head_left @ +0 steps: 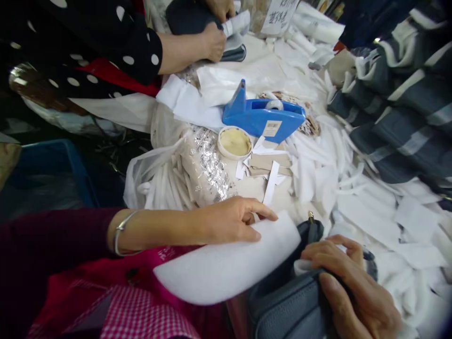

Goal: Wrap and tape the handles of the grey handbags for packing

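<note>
My left hand [235, 219], with a silver bangle at the wrist, has its thumb and fingers closed on the upper edge of a curved white foam sheet [226, 268]. The sheet's right end reaches to the opening of a dark grey-blue leather bag [293, 306]. At the lower right my right hand [356, 282] grips the bag's edge, thumb on the near side and fingers over the top. A white rolled piece shows in the opening beside those fingers. A zipper end [310, 221] sticks up at the bag's far corner.
Ahead stand a blue tape dispenser [264, 115] and a round tub of yellowish paste [235, 142] beside paper strips [271, 181]. Similar bags [406, 127] are piled at right. A co-worker's hand [213, 42] handles a dark bag at the top. A blue bin [67, 165] is at left.
</note>
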Demonstrator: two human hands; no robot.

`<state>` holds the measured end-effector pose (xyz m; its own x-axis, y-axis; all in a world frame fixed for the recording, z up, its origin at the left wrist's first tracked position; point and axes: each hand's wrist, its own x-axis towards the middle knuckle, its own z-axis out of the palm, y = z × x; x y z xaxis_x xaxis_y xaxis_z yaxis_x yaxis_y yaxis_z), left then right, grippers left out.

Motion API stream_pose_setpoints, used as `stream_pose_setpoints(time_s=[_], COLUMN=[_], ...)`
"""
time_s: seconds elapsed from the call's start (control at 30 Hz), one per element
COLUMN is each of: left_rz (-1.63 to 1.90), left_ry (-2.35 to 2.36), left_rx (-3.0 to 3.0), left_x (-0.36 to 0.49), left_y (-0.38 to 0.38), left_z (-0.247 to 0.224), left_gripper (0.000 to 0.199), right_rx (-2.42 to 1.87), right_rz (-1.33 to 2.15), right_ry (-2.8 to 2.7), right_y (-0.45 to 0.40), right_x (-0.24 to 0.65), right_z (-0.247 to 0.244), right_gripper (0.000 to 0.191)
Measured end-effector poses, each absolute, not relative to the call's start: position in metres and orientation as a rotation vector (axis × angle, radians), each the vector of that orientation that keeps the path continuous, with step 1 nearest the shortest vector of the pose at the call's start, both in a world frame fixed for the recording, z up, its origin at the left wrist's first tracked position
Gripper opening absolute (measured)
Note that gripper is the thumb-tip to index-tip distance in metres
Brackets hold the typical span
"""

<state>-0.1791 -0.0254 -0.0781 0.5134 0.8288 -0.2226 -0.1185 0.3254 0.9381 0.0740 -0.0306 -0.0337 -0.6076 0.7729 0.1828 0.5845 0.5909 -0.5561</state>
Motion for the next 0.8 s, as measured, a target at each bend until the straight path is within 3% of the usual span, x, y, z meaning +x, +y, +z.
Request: stream_pose_setpoints(time_s=[0.27,0.5,0.63,0.8], left_rz=[0.811,0.621,0.616,0.549], left_ry=[0.843,0.998,0.834,0.619], left_rx=[1.352,1.671,1.935,1.946], left_x=[-0.132,-0.110,-0.139,-0.207], left_y=[-0.004,-0.001,-0.012,-0.035], left_z=[-0.100,-0.106,-0.101,-0.085], left_gripper=[0.053,0.051,0.045,0.055], right_rx=[-0.948,-0.912,-0.939,-0.924], right_rz=[0.583,0.549,0.583,0.603], right_ry=[-2.495,-2.559,-2.590,-2.582], right_y=[-0.026,-0.019,-0.017,-0.016], right_x=[0.074,0.066,0.060,0.060], right_z=[-0.033,-0.038,-0.042,-0.044], right_gripper=[0.011,0.009,0.006,0.006])
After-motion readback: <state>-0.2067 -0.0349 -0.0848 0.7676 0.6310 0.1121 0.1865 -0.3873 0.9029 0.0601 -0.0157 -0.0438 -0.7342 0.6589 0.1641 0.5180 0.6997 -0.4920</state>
